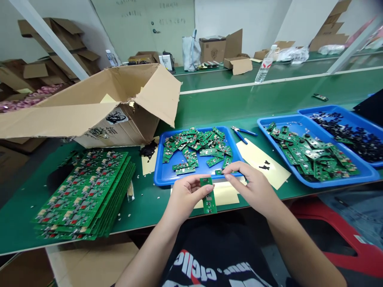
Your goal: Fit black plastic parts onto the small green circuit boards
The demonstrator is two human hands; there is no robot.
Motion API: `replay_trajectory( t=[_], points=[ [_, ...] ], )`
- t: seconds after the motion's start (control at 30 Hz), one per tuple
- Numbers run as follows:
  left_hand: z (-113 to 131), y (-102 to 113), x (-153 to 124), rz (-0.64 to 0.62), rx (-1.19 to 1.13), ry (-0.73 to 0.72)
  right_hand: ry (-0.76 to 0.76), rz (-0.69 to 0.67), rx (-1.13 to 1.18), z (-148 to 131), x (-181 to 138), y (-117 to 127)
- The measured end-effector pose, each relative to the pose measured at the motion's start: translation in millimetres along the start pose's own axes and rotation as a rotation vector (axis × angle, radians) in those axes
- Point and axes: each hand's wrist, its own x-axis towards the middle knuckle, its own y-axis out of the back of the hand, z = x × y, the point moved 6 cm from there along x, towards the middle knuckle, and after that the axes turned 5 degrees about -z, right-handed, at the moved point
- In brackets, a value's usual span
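My left hand [187, 195] is closed on a small green circuit board [208, 196], held upright at the table's near edge. My right hand [249, 185] is just to its right, thumb and forefinger pinched on another small green board piece [219, 172] at the front rim of the middle blue tray [163, 175]. That tray holds several small green boards [197, 149].
A stack of large green circuit panels [86, 193] lies at the left. An open cardboard box [98, 105] stands behind it. Blue-handled cutters [243, 133] lie beside the middle tray. Two more blue trays at the right hold green boards [311, 153] and black parts [350, 133]. A red stool [344, 235] stands lower right.
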Motion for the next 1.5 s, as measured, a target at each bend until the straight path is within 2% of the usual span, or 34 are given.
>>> replay_trajectory(
  t=[0.1,0.37,0.53,0.83,1.03,1.17,1.3,1.5],
  points=[
    [1,-5,0,-0.015,-0.041,-0.013,0.107,-0.026,0.001,-16,-4,-8],
    [1,-11,-3,-0.053,-0.069,0.055,0.192,0.022,-0.070,-24,-7,-16],
    [1,-14,-5,-0.106,-0.125,0.069,0.215,0.024,-0.039,-24,-7,-17],
    [-1,-13,-5,-0.114,-0.080,0.068,0.237,0.066,-0.075,-27,-5,-15],
    [-1,-12,-1,-0.053,-0.042,-0.023,0.250,0.110,-0.162,-28,-6,-17],
    [1,-11,1,-0.007,-0.031,-0.123,0.276,0.112,-0.120,-29,-7,-16],
    [1,-14,3,-0.037,-0.055,-0.143,0.292,0.104,-0.111,-28,-8,-14],
    [2,-16,3,-0.095,-0.056,-0.140,0.353,0.132,-0.243,-30,-7,-9]
  ],
)
